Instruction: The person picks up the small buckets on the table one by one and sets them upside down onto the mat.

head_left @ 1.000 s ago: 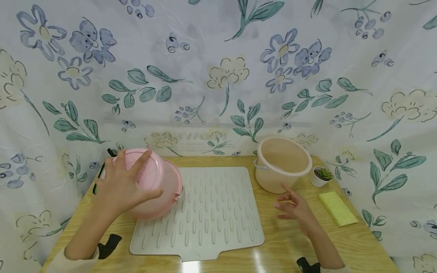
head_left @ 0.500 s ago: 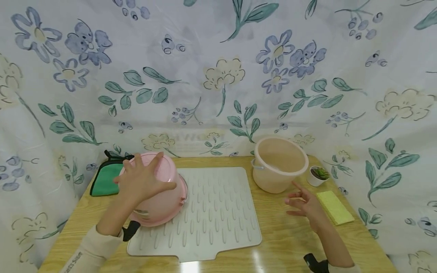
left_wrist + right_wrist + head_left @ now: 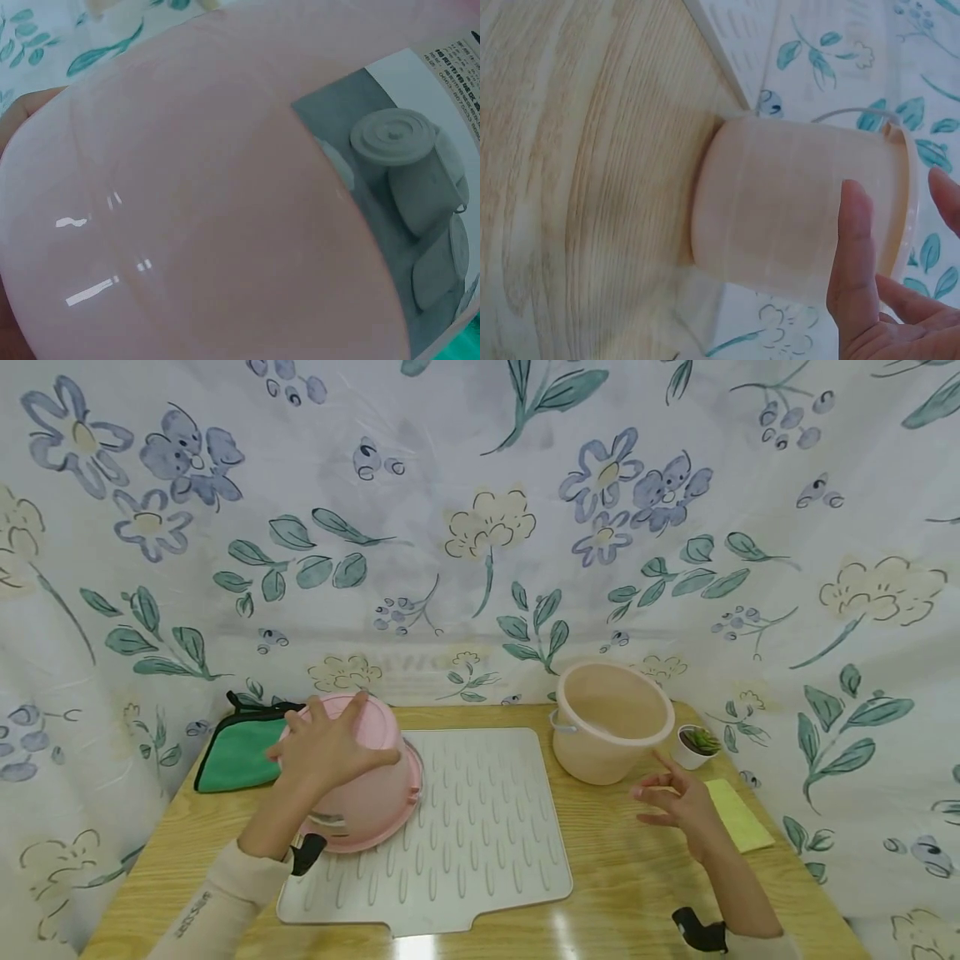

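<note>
While left hand (image 3: pixel 326 747) gripped upturned pink bucket (image 3: pixel 375 806), lower left of frame, fingers spread round base, right hand (image 3: pixel 682 806) held nothing, fingers loosely bent, near beige bucket (image 3: pixel 600 756); even, level grip seemed wise.

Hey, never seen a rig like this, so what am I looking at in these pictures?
There's no machine, just a person's two bare hands. The wide pictures look down from the head; the other two come from each wrist.

The left hand grips an upside-down pink bucket; in the left wrist view, the bucket fills most of the picture. The right hand holds nothing, near a cream bucket standing upright.

The wooden table also holds a pale ridged mat, a green pouch, a small potted plant and a flat yellow pad. I can't tell whether the pink bucket touches the mat.
</note>
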A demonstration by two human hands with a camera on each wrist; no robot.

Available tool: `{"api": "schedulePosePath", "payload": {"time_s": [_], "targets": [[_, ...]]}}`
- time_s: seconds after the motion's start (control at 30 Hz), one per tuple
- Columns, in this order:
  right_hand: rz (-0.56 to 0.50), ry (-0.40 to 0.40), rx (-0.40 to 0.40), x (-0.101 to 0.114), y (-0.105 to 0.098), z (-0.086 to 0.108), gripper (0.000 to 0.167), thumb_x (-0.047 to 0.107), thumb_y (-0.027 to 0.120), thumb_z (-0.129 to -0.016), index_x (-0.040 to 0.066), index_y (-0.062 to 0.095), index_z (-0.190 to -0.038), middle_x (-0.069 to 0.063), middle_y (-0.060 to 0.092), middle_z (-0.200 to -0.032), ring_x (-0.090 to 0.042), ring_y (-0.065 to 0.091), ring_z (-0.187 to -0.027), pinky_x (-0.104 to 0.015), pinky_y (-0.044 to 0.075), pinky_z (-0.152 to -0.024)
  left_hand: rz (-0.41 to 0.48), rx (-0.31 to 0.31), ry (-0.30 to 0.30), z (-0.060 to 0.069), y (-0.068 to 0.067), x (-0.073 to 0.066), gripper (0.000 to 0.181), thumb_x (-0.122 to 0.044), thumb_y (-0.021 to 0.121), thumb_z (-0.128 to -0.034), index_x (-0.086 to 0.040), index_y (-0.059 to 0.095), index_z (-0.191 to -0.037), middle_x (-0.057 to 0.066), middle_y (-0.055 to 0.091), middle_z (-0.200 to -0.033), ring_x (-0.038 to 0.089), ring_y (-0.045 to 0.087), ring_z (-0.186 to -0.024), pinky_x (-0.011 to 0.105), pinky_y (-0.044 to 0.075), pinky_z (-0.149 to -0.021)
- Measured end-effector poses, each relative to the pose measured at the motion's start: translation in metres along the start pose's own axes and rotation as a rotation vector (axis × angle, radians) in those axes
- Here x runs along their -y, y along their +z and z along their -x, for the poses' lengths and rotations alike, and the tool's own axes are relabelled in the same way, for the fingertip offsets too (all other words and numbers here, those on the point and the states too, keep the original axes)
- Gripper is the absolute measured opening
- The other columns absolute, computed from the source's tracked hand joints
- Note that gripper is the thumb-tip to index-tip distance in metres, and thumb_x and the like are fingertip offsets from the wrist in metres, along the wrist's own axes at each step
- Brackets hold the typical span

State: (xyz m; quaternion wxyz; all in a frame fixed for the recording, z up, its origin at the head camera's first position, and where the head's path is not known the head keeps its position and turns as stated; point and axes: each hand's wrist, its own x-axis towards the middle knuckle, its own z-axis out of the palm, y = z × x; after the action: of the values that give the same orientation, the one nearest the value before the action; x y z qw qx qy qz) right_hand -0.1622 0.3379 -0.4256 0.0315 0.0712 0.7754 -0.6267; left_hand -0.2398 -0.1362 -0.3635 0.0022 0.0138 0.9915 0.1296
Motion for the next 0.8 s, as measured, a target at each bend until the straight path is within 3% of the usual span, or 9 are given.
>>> {"api": "schedulePosePath", "payload": {"time_s": [0.43, 0.8], "targets": [[0.041, -0.003, -0.066, 0.005, -0.011, -0.014, 0.09, 0.018, 0.066, -0.096, 0.011, 0.004, -0.161, 0.002, 0.052, -0.1, 0.002, 0.067, -0.084, -0.033, 0.06, -0.075, 0.005, 0.064, -0.04, -0.004, 0.007, -0.002, 0.121, -0.086, 0.062, -0.0641, -0.024, 0.02, -0.159, 0.045, 0.006, -0.152, 0.075, 0.016, -0.128, 0.085, 0.035, -0.067], [0.039, -0.006, -0.061, 0.005, -0.024, -0.026, 0.094, 0.022, 0.065, -0.097, 0.014, -0.004, -0.16, 0.006, 0.054, -0.099, 0.001, 0.068, -0.087, -0.034, 0.06, -0.077, 0.007, 0.051, -0.034, -0.005, 0.011, -0.004, 0.121, -0.086, 0.062, -0.0636, -0.023, 0.022, -0.159, 0.044, 0.006, -0.152, 0.075, 0.014, -0.129, 0.086, 0.034, -0.068]]}}
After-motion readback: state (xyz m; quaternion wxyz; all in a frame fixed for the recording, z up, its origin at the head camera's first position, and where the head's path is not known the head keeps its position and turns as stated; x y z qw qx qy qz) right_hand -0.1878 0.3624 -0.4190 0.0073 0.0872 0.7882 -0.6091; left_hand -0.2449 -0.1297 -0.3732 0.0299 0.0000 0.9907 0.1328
